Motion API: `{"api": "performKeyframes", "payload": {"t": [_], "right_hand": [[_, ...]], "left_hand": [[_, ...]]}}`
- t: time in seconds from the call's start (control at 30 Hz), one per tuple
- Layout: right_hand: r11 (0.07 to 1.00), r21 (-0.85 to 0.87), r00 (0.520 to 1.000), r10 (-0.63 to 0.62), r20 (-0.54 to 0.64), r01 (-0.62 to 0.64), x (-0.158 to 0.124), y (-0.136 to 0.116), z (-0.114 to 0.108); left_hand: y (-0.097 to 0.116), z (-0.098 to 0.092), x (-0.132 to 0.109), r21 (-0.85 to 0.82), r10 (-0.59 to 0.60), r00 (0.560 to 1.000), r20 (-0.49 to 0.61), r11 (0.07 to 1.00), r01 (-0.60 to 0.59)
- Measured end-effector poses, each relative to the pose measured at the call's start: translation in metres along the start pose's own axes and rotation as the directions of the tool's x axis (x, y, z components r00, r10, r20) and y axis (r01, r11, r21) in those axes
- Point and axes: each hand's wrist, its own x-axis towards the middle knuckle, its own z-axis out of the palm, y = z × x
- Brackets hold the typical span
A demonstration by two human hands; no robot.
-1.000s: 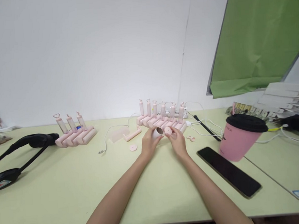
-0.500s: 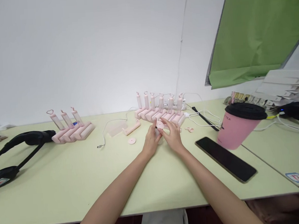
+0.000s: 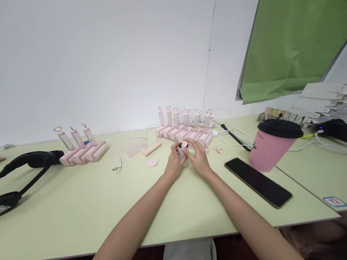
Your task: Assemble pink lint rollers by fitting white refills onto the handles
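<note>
My left hand (image 3: 172, 163) is closed around a small whitish cup-like piece (image 3: 181, 154), its dark opening facing up. My right hand (image 3: 199, 160) pinches a small pink disc (image 3: 184, 144), tilted on edge at that opening. Fingers hide much of both pieces, and I cannot tell whether the disc touches the rim. Left of my hands lie another flat pink disc (image 3: 152, 162) and a pink bar-shaped part (image 3: 151, 147). Just behind my hands stands a row of pink bases with clear tubes (image 3: 186, 124) topped by heart loops. A small pink looped piece (image 3: 218, 150) lies to the right.
Three more pink tube units (image 3: 84, 150) stand at left beside a black headset (image 3: 30, 165). A black phone (image 3: 258, 181) and a pink lidded cup (image 3: 271, 147) occupy the right. White cables (image 3: 236, 135) and a USB plug (image 3: 116, 169) lie on the pale table (image 3: 78, 216).
The pink disc, earlier facing up flat over the whitish piece, is now tipped on edge, showing the dark opening. My right fingers have shifted with it. The view has moved slightly.
</note>
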Motion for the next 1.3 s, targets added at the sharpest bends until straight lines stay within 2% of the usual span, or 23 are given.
{"api": "performKeyframes", "payload": {"t": [0.2,0.37,0.63,0.73,0.83,0.93,1.0,1.03,1.1,1.13,1.2,1.23,1.27,1.3], "right_hand": [[1.000,-0.013,0.999,0.028,0.018,-0.028,-0.002,0.005,0.001],[1.000,-0.007,0.999,0.009,0.048,-0.009,-0.004,0.009,0.001],[0.998,0.006,0.987,0.053,0.155,-0.055,-0.008,0.011,-0.002],[0.997,0.052,0.975,0.043,0.217,-0.056,-0.011,0.006,-0.005],[0.989,0.137,0.970,0.025,0.241,-0.059,-0.012,0.002,-0.003],[0.937,0.308,0.976,0.108,0.189,-0.164,-0.008,0.005,0.002],[0.832,0.460,0.951,0.276,0.140,-0.310,-0.002,0.012,0.004],[0.748,0.545,0.918,0.377,0.122,-0.380,0.000,0.017,0.004],[0.516,0.726,0.821,0.559,0.117,-0.455,0.005,0.027,0.000],[0.382,0.806,0.768,0.625,0.136,-0.453,0.007,0.031,-0.003],[0.132,0.912,0.683,0.706,0.189,-0.388,0.010,0.039,-0.012],[0.033,0.938,0.654,0.726,0.216,-0.346,0.010,0.041,-0.016],[-0.044,0.951,0.630,0.739,0.237,-0.306,0.011,0.042,-0.020],[-0.101,0.956,0.614,0.747,0.256,-0.276,0.011,0.042,-0.023]], "left_hand": [[0.005,-0.002,-0.002,0.031,0.047,0.998,0.029,0.998,-0.048],[0.000,-0.002,0.000,0.038,0.044,0.998,0.038,0.998,-0.046],[0.006,-0.022,0.000,0.262,-0.032,0.987,0.155,0.965,-0.010],[0.013,-0.028,-0.007,0.124,-0.064,0.974,0.217,0.992,0.037],[0.019,-0.028,-0.011,-0.040,-0.047,0.961,0.274,0.997,0.060],[0.023,-0.029,-0.009,0.015,-0.038,0.960,0.278,0.999,0.035],[0.021,-0.036,-0.002,0.100,-0.034,0.971,0.235,0.995,0.011],[0.018,-0.043,0.001,0.150,-0.037,0.979,0.201,0.989,0.006],[0.010,-0.062,0.008,0.274,-0.063,0.989,0.135,0.962,0.024],[0.004,-0.072,0.011,0.348,-0.100,0.978,0.182,0.937,0.031],[-0.010,-0.093,0.013,0.472,-0.222,0.922,0.317,0.880,0.050],[-0.017,-0.100,0.013,0.526,-0.305,0.873,0.381,0.848,0.066],[-0.024,-0.106,0.013,0.580,-0.368,0.841,0.396,0.811,0.082],[-0.031,-0.109,0.013,0.612,-0.394,0.833,0.388,0.786,0.086]]}}
